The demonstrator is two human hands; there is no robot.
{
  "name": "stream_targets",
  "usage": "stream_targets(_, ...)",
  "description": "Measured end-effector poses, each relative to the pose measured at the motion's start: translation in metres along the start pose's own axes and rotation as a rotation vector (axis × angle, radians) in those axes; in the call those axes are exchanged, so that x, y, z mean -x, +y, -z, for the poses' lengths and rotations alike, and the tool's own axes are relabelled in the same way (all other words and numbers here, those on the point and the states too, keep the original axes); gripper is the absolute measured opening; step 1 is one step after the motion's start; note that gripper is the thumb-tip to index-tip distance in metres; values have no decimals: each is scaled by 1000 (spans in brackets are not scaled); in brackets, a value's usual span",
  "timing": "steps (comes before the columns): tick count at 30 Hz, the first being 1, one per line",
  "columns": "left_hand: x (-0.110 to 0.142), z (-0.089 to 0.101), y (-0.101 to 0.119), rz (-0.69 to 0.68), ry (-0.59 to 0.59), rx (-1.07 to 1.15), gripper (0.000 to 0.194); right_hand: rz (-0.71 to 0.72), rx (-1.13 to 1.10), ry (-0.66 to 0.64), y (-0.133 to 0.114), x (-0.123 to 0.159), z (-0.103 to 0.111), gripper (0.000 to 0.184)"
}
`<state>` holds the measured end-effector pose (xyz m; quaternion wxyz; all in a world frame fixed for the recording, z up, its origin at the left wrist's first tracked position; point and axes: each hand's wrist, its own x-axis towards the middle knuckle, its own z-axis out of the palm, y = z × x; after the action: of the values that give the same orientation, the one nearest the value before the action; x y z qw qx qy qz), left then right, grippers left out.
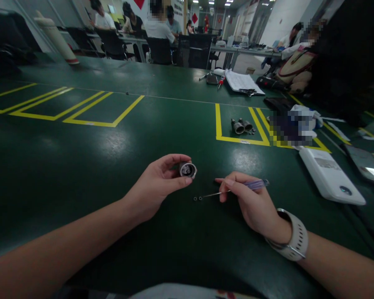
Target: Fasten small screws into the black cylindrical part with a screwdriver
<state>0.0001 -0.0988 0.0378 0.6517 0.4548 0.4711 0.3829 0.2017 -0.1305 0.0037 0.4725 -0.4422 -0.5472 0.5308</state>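
Observation:
My left hand [162,178] grips a round metal connector shell [188,169] between thumb and fingers, its open end facing me with a contact visible inside. In my right hand [247,199] is a thin screwdriver [256,184] with a clear purplish handle, held like a pen. The shaft points left and down, its tip close to two small nuts [198,199] lying on the green table [162,257]. Whether the tip touches the nearer nut I cannot tell. A pale watch is on my right wrist.
Two similar metal connectors [241,126] and several small nuts lie inside a yellow-taped box at the right. A white power bank [332,176] with a cable sits farther right. Behind are a clipboard [243,82] and a red pen. Several people sit at tables beyond.

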Motion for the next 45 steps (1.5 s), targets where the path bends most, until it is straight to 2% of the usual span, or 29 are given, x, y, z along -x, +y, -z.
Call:
stream_targets(3,-1,-1,2,-3,3,54,42,9,75,-14,-3,1,-1,23)
stream_targets(8,1,-4,4,25,-18,167,28,55,332,-39,-14,4,-4,27)
stream_targets(12,1,-4,4,14,-10,227,31,278,542,-96,-20,10,-7,25)
stream_targets(17,-1,-2,0,1,-2,138,43,552,828,-206,-18,17,-10,12)
stream_targets(20,-2,-1,-2,-32,-8,79,42,620,842,-159,-16,17,-9,11)
stream_targets(26,-1,-2,-3,-85,-46,-32,30,828,712,-49,-20,18,-6,17)
stream_targets(38,3,-8,-6,-83,-70,-163,28,788,792,-129,-14,15,-9,17)
stream_targets(45,6,-12,-5,-144,-25,-281,21,812,811,-124,-17,15,-15,14)
